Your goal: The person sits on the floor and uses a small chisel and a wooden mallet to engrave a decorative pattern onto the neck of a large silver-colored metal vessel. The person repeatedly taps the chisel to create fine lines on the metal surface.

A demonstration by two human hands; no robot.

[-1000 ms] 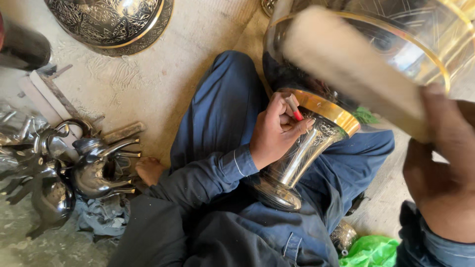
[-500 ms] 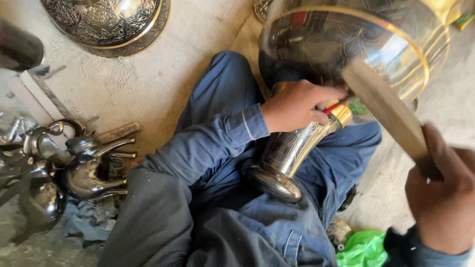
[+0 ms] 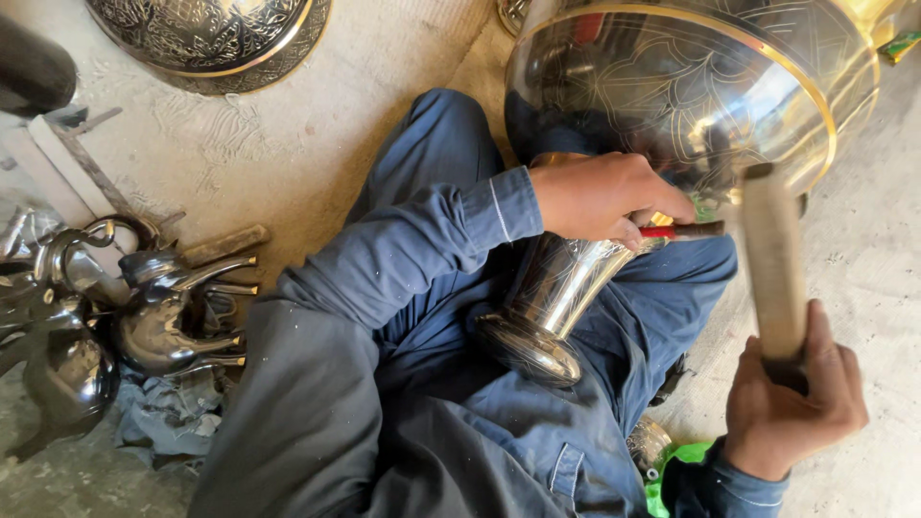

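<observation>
A polished silver metal vessel with engraved patterns and a gold rim band [image 3: 691,86] rests on its flared silver pedestal base [image 3: 542,321] across the person's lap, its long axis slanting from lower left to upper right. The left hand [image 3: 604,197] grips a red-handled chisel [image 3: 676,230] against it. The right hand [image 3: 791,403] is closed around an upright wooden mallet [image 3: 772,269].

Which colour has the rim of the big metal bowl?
Gold, around the silver engraved bowl; seen in the head view.
</observation>
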